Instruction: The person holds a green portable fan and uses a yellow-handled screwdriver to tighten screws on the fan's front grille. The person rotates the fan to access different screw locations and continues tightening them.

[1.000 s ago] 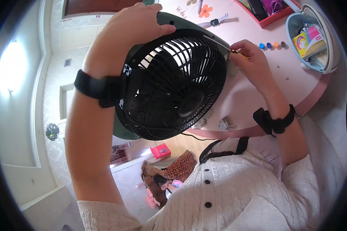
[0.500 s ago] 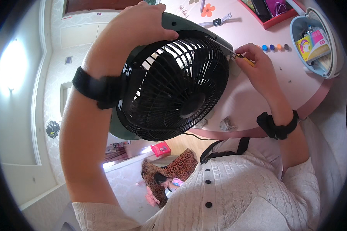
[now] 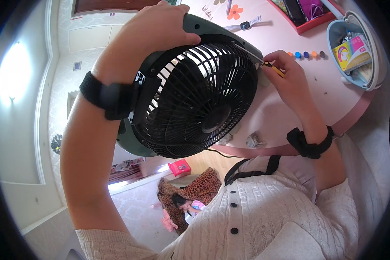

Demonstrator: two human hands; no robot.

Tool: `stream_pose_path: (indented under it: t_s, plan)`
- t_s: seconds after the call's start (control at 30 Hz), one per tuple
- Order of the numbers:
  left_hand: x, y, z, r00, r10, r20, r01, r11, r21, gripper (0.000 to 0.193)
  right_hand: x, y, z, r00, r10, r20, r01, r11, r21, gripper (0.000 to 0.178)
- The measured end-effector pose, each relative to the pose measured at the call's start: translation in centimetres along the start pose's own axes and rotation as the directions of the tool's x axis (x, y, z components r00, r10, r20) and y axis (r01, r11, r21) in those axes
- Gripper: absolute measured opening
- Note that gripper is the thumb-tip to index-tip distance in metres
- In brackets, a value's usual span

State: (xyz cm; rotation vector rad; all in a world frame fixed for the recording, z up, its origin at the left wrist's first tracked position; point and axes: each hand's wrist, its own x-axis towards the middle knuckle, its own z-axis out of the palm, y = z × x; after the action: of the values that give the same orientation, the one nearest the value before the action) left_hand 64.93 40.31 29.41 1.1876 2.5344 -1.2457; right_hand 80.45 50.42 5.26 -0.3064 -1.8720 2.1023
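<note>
A fan with a round black grille and a dark green casing stands tilted in front of me. My left hand is closed on the casing's upper edge, its thumb beside the grille. Between the fingers of my right hand is a screwdriver with a yellow and black handle. Its thin metal shaft runs up and left along the fan's right edge; whether the tip sits in a screw I cannot tell. The black cord trails below the grille.
The round pink table carries several small coloured caps in a row, a watch and a crumpled scrap. A blue and white basket and a red tray stand at the far right. Someone is beyond, below the table.
My left forearm has shifted slightly left, and the lower part of the fan casing has moved a little with it. My right hand and the screwdriver have barely moved.
</note>
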Motion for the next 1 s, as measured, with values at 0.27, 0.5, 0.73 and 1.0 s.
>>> stream_pose_path:
  t_s: [0.27,0.5,0.73,1.0]
  plan:
    - [0.0,0.2,0.1,1.0,-0.026,-0.013,0.026,0.999,0.029,0.076,-0.1,-0.5,-0.3,0.999,-0.025,-0.022,0.024,0.999,-0.035,0.022]
    - [0.1,0.3,0.0,0.997,-0.066,0.039,0.065,0.998,0.014,0.077,0.1,-0.3,-0.2,0.999,-0.047,-0.02,0.046,0.998,-0.032,0.021]
    - [0.0,0.1,0.3,0.999,-0.041,-0.002,0.041,0.999,0.026,0.077,0.0,-0.5,-0.2,1.0,-0.022,-0.002,0.022,0.998,-0.054,0.021]
    - [-0.1,0.4,-0.3,1.0,-0.023,0.011,0.023,1.0,-0.001,0.076,0.1,-1.7,-0.6,0.953,-0.295,0.064,0.294,0.857,-0.423,0.017]
